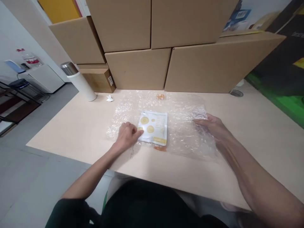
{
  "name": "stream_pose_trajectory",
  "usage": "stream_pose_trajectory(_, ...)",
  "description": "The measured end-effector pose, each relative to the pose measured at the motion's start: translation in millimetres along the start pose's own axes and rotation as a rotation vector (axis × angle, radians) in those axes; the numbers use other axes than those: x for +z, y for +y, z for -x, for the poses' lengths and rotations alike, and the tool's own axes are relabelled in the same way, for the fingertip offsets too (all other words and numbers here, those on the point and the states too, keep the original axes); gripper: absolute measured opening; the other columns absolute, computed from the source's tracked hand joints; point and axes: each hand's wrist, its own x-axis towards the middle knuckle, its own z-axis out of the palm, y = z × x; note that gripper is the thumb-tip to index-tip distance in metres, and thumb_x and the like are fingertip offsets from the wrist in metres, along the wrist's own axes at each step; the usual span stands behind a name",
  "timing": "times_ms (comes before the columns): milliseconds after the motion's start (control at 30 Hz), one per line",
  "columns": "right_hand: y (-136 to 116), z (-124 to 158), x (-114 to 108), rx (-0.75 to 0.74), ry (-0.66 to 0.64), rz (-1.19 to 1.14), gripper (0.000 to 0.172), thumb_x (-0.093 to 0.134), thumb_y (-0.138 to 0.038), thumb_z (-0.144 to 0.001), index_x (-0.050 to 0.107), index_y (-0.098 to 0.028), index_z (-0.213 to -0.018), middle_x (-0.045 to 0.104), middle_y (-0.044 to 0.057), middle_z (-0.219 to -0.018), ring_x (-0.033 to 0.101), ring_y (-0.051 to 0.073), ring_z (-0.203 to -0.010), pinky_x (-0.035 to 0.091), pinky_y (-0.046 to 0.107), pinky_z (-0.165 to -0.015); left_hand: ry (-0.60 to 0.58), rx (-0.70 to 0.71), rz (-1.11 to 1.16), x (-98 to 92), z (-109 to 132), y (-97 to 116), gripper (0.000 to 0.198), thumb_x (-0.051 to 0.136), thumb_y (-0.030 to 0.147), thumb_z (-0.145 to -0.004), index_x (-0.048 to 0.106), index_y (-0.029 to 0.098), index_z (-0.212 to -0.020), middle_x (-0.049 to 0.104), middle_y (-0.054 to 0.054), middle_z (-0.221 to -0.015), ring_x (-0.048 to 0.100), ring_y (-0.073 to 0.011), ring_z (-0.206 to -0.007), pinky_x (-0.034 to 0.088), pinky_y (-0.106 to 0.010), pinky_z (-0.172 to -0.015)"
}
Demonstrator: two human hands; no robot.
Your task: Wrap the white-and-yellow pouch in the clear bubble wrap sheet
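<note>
A flat white packet (154,128) with yellow round prints lies on a clear bubble wrap sheet (180,133) spread over the table. My left hand (127,134) is at the packet's left edge, its thumb over the packet's front and its fingers curled beside it on the wrap. What sits under those fingers is hidden. On the other side, my right hand (213,126) pinches the sheet's right edge between thumb and fingers, with the plastic bunched there. Orange pieces of something like tape (160,97) show at the sheet's far edge and below the packet.
Large cardboard boxes (140,69) are stacked along the back of the pale wooden table (71,133). A white bottle with a steel cap (82,85) stands at the back left, near a crumpled white scrap (109,98). A small brown box (97,79) sits behind the bottle.
</note>
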Motion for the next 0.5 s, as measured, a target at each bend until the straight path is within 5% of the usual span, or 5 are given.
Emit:
stream_pose_trajectory(200, 3.4, -4.9, -3.7, -0.001, 0.0, 0.025, 0.026, 0.08, -0.014, -0.059, 0.064, -0.018, -0.08, 0.062, -0.003, -0.063, 0.054, 0.01, -0.047, 0.043, 0.018, -0.042, 0.061, -0.031, 0.199, -14.4, 3.2, -29.8, 0.034, 0.055, 0.046, -0.083, 0.058, 0.019, -0.062, 0.059, -0.003, -0.071, 0.053, -0.0158, -0.067, 0.04, -0.028, -0.062)
stream_pose_trajectory(367, 0.3, -2.4, -2.8, 0.023, 0.008, 0.03, 0.024, 0.079, -0.013, -0.06, 0.063, -0.018, -0.077, 0.061, -0.003, -0.062, 0.054, 0.011, -0.046, 0.044, 0.019, -0.041, 0.14, -0.272, 0.138, -43.0, 9.6, -78.5, 0.035, 0.059, 0.05, -0.078, 0.06, 0.018, -0.064, 0.054, 0.0, -0.062, 0.049, -0.0138, -0.059, 0.035, -0.024, -0.051)
stream_pose_trajectory(500, -5.4, 1.5, 0.9, 0.026, 0.047, 0.028, 0.03, 0.081, -0.014, -0.057, 0.061, -0.02, -0.077, 0.061, -0.002, -0.068, 0.057, 0.012, -0.051, 0.045, 0.019, -0.043, 0.156, -0.31, 0.077, -50.7, 5.4, -99.2, 0.035, 0.061, 0.044, -0.076, 0.056, 0.018, -0.054, 0.048, 0.0, -0.055, 0.051, -0.0162, -0.063, 0.036, -0.024, -0.053)
